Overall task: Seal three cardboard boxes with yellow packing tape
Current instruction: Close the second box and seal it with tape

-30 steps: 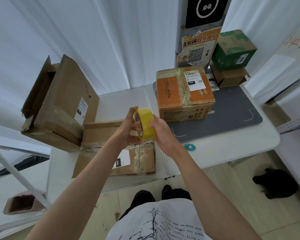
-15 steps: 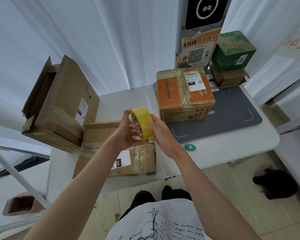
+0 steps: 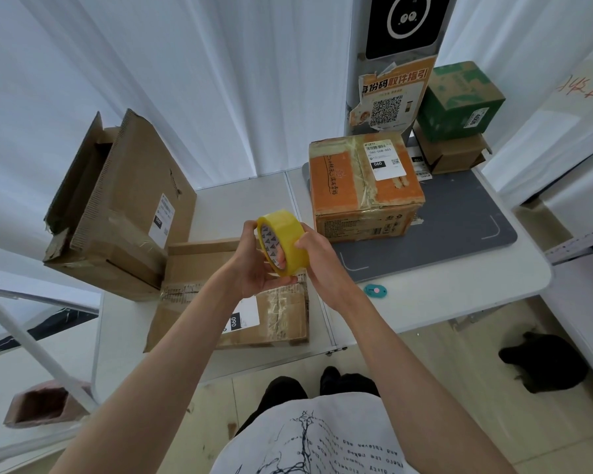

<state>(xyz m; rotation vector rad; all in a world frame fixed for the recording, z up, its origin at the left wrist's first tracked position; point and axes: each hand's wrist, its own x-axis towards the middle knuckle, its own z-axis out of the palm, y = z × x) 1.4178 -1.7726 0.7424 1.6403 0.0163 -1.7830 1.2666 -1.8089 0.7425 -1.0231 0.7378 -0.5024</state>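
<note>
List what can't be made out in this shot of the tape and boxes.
Head view only:
- Free end of the yellow tape roll: not discernible; left hand and right hand cover parts of the roll.
- Flat box top seam: hidden by the forearms.
- Tall open box contents: interior in shadow.
- Orange box label text: too small.

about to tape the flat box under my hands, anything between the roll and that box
Nothing visible. The tape roll is held in the air by the left hand and right hand, right above the flat box. Only open air lies between them, and the box top carries just its label.
</note>
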